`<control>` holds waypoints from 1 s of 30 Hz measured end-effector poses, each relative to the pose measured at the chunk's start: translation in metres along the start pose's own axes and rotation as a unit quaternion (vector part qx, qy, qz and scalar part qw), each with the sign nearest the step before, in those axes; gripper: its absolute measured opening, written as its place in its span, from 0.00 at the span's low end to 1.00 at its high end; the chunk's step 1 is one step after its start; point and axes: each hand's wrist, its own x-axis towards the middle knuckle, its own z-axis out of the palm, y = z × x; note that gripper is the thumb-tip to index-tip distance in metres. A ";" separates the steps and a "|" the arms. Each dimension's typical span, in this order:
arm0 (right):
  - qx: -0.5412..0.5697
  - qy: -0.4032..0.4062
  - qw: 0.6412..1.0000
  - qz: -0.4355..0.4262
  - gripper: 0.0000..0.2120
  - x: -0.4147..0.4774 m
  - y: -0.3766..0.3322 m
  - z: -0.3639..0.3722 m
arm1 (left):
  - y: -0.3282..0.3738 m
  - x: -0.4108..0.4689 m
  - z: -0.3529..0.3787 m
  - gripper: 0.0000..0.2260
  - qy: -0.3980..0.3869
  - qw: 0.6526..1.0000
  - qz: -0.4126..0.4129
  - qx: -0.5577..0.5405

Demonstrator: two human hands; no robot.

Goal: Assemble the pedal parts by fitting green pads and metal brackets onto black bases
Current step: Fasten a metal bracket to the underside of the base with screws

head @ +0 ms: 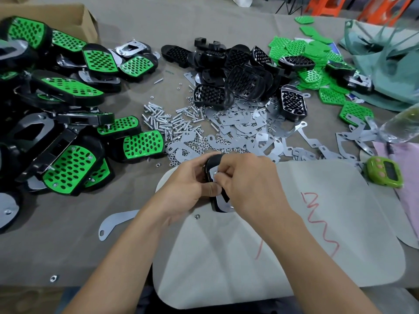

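My left hand (188, 189) grips a black pedal base (212, 162) from the left, thumb across its side. A metal bracket (221, 199) lies on the base's upturned back. My right hand (249, 182) covers the base from the right, fingertips pinched at the bracket's upper end; what they pinch is hidden. Both hands hover over a pale grey mat (294, 223). Loose black bases (240, 80) are heaped at the centre back, green pads (313, 51) at the back right, flat metal brackets (249, 128) in front of them.
Finished green-and-black pedals (68, 168) pile up on the left beside a cardboard box (74, 17). Screws (163, 121) and nuts (195, 146) lie scattered mid-table. A single bracket (113, 223) lies near my left forearm, a nut (197, 216) on the mat, a green timer (385, 174) at right.
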 end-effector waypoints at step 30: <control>0.070 -0.009 0.997 -0.038 0.14 -0.010 0.014 0.006 | 0.003 -0.001 0.002 0.27 0.007 0.999 0.015 0.042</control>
